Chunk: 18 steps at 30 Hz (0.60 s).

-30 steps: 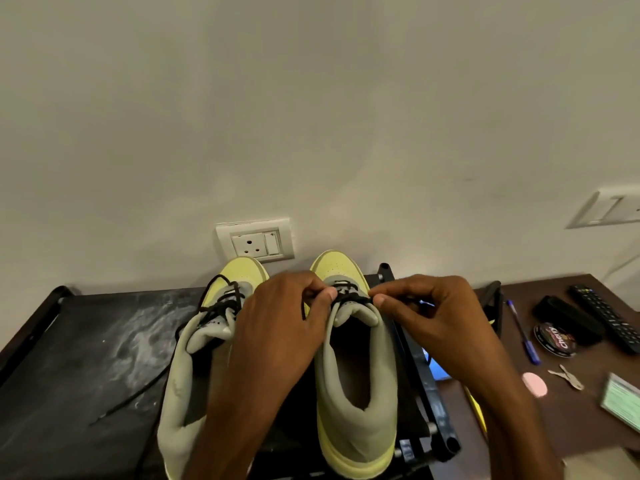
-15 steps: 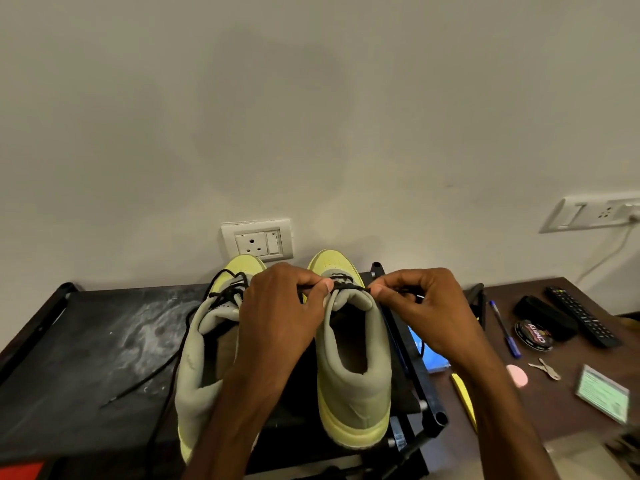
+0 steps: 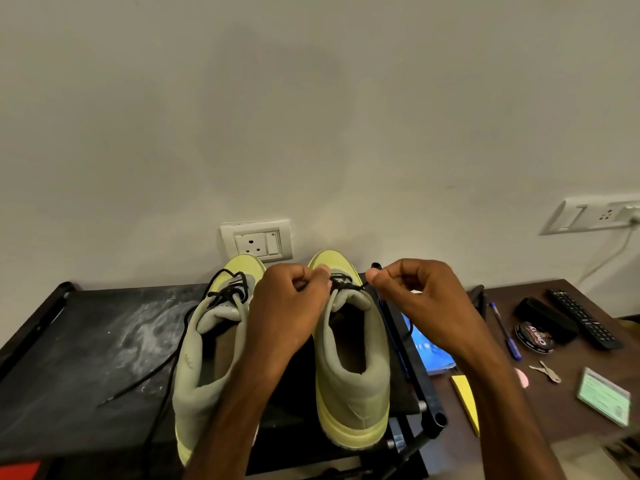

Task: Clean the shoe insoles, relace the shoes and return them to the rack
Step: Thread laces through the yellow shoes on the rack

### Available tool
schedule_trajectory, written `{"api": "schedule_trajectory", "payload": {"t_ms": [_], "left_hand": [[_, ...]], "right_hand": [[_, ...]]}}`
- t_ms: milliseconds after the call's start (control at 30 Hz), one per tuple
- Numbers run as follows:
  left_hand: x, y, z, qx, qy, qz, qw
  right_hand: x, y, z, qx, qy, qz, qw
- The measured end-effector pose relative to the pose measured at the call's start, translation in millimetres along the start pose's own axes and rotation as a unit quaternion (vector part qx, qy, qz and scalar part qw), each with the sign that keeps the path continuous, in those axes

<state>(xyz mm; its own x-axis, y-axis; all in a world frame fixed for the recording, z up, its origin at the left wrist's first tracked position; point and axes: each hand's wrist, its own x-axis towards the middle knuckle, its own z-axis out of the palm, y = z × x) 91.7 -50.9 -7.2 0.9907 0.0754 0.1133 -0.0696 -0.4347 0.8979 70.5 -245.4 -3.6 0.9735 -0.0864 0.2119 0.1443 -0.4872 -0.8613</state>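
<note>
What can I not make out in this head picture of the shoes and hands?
All in the head view:
Insoles: shadow fills the opening of the right yellow-green shoe; the left forearm covers that of the left yellow-green shoe.
Lace ends: the left hand and right hand pinch the thin black lace, hiding them.
Shelves: lower levels of the black shoe rack are cut off by the bottom edge.
Print: the green rectangular card is blurred, unreadable.

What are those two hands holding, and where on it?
The black lace of the right-hand shoe, beside its tongue: left hand pinches one side, right hand the other.
</note>
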Motion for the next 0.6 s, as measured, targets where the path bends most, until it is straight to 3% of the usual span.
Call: {"api": "schedule_trajectory", "payload": {"t_ms": [100, 233, 400, 500, 600], "left_hand": [[-2, 7, -2, -0.082, -0.035, -0.009, 0.996], [-2, 5, -1, -0.037, -0.038, 0.055, 0.997], [-1, 3, -6, 0.083, 0.02, 0.119, 0.989], [1, 3, -9, 0.073, 0.013, 0.121, 0.99], [0, 8, -5, 0.023, -0.012, 0.121, 0.992]], "right_hand": [[0, -11, 3, -0.003, -0.038, -0.026, 0.999], [1, -18, 5, -0.021, -0.048, -0.041, 0.998], [2, -16, 4, -0.062, 0.032, -0.021, 0.997], [2, -13, 2, -0.041, 0.101, -0.004, 0.994], [2, -9, 4, 0.054, 0.144, 0.043, 0.987]]}}
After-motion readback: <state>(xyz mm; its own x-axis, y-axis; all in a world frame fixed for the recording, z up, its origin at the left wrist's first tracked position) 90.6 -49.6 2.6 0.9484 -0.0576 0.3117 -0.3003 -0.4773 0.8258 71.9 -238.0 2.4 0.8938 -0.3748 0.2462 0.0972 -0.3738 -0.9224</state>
